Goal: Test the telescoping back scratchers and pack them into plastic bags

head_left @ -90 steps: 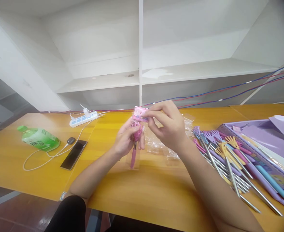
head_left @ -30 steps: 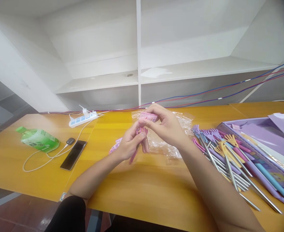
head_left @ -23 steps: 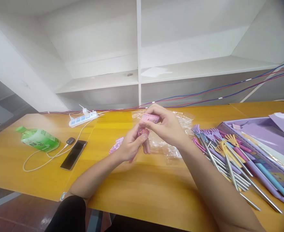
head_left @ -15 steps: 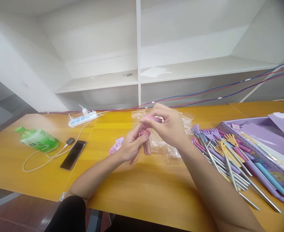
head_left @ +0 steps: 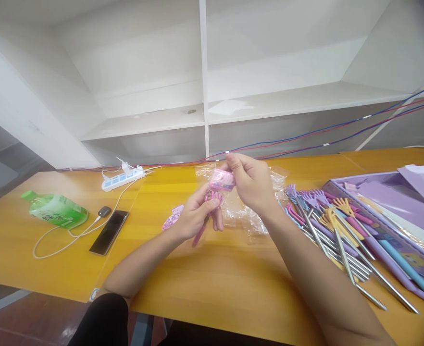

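My left hand [head_left: 193,214] is closed round a pink back scratcher [head_left: 216,196], with its small hand-shaped head up and its handle [head_left: 198,236] slanting down below my fingers. Just above that head is a pink printed card [head_left: 222,179]. My right hand [head_left: 253,185] grips the card's right edge, its thumb raised and its other fingers partly hidden behind. Earlier a clear sleeve showed round the scratcher; how the card and sleeve are joined now, I cannot tell. Several pink printed cards [head_left: 171,218] lie on the table beside my left wrist.
Crumpled clear plastic bags [head_left: 239,211] lie behind my hands. To the right are several back scratchers [head_left: 336,230] in a pile and a purple box [head_left: 414,202]. At left are a green bottle [head_left: 56,210], a phone [head_left: 109,233], a cable and a power strip [head_left: 122,178].
Both hands have shifted slightly right, uncovering the cards on the table. The card tilted flat, then turned its printed face back toward me. My right thumb has lifted off it.
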The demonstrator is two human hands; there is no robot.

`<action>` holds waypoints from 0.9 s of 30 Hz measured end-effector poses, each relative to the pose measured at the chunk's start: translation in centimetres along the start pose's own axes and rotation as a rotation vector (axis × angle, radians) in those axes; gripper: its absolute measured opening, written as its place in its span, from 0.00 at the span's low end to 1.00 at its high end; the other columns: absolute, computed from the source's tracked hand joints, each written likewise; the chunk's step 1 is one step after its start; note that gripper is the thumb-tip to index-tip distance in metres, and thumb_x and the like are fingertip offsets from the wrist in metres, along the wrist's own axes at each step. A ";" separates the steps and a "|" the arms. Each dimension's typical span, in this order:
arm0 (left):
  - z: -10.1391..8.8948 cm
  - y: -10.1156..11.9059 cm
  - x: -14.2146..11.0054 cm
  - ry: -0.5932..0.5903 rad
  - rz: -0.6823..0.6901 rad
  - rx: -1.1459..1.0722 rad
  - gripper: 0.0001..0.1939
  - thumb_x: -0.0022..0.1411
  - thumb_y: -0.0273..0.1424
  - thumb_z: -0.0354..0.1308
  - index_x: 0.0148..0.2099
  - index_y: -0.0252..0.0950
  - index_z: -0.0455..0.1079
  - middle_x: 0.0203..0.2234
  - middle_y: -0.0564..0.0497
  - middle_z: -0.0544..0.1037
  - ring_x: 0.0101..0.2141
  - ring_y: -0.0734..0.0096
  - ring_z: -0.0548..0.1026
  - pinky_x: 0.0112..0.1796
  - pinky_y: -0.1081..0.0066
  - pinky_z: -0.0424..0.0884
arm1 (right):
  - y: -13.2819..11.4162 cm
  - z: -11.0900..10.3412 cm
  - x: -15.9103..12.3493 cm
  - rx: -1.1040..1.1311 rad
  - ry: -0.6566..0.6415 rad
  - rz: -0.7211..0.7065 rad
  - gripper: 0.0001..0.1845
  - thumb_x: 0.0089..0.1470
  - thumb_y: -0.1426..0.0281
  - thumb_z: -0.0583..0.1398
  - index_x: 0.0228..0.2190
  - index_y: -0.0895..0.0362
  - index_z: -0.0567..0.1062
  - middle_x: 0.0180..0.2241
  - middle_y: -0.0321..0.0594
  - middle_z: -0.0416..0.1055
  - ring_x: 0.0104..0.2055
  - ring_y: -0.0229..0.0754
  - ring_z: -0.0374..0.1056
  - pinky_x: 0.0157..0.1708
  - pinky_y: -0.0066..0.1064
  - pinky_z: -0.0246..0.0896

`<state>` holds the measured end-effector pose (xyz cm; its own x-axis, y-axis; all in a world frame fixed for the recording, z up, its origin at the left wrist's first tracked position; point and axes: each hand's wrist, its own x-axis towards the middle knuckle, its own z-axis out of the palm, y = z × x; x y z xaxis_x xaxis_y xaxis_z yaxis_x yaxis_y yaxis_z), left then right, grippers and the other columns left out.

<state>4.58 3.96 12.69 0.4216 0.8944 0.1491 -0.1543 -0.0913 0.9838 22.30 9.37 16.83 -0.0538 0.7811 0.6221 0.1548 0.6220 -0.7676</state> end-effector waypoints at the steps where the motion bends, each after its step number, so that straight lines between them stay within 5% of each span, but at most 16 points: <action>1: 0.0 0.1 0.1 0.016 0.017 -0.015 0.26 0.73 0.43 0.60 0.66 0.36 0.66 0.20 0.55 0.78 0.19 0.71 0.76 0.21 0.77 0.67 | 0.4 -0.2 0.2 0.007 0.046 0.018 0.30 0.71 0.47 0.56 0.27 0.54 0.77 0.23 0.36 0.70 0.27 0.38 0.66 0.31 0.33 0.61; 5: 0.0 1.2 0.5 0.157 0.104 -0.108 0.25 0.71 0.40 0.60 0.66 0.37 0.66 0.21 0.57 0.78 0.17 0.72 0.74 0.21 0.75 0.67 | 1.3 -1.1 0.7 -0.054 0.054 0.030 0.22 0.73 0.50 0.54 0.46 0.54 0.78 0.26 0.33 0.73 0.29 0.39 0.71 0.35 0.33 0.64; 10: 0.5 2.4 0.8 0.504 0.306 -0.218 0.23 0.71 0.35 0.59 0.65 0.43 0.66 0.34 0.53 0.84 0.22 0.76 0.72 0.24 0.76 0.67 | -1.4 -0.6 -1.8 -0.194 -0.394 0.121 0.24 0.75 0.51 0.51 0.42 0.54 0.77 0.37 0.40 0.80 0.33 0.39 0.72 0.33 0.32 0.62; 14: 1.5 1.5 0.5 0.527 0.297 -0.318 0.17 0.73 0.38 0.60 0.61 0.44 0.68 0.28 0.57 0.79 0.22 0.77 0.68 0.25 0.77 0.66 | -3.4 -0.2 -5.5 -0.193 -0.632 0.217 0.15 0.70 0.55 0.61 0.43 0.54 0.78 0.36 0.39 0.81 0.31 0.39 0.72 0.31 0.31 0.62; 19: 3.1 -0.3 0.0 0.496 0.249 -0.300 0.14 0.74 0.42 0.60 0.54 0.41 0.70 0.26 0.56 0.77 0.28 0.76 0.73 0.33 0.77 0.70 | -3.0 -0.6 -10.3 -0.142 -0.618 0.404 0.09 0.67 0.62 0.64 0.44 0.52 0.74 0.28 0.32 0.78 0.29 0.39 0.72 0.32 0.30 0.62; 23: 4.0 -2.4 0.3 0.422 0.178 -0.321 0.17 0.74 0.44 0.60 0.57 0.40 0.71 0.39 0.50 0.82 0.38 0.71 0.80 0.45 0.70 0.75 | -1.5 -1.1 -13.0 -0.145 -0.474 0.454 0.08 0.67 0.62 0.63 0.41 0.53 0.75 0.29 0.34 0.79 0.31 0.40 0.72 0.34 0.31 0.62; 25: 4.2 -4.3 0.6 0.385 0.172 -0.381 0.21 0.73 0.47 0.61 0.59 0.41 0.70 0.52 0.46 0.81 0.46 0.66 0.81 0.50 0.65 0.76 | -0.5 -3.1 -13.6 -0.203 -0.400 0.461 0.11 0.68 0.59 0.60 0.42 0.53 0.76 0.29 0.36 0.79 0.33 0.42 0.73 0.37 0.33 0.64; 27: 4.2 -6.7 0.8 0.272 0.138 -0.377 0.26 0.72 0.50 0.60 0.63 0.42 0.66 0.63 0.42 0.74 0.47 0.65 0.81 0.52 0.60 0.76 | 0.7 -7.5 -13.5 -0.342 -0.274 0.473 0.15 0.70 0.56 0.58 0.45 0.53 0.77 0.29 0.38 0.79 0.33 0.44 0.74 0.39 0.35 0.65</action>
<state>9.76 3.48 6.62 0.1328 0.9718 0.1950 -0.5266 -0.0975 0.8445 30.56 -1.12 9.04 -0.1457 0.9806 0.1314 0.5273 0.1893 -0.8283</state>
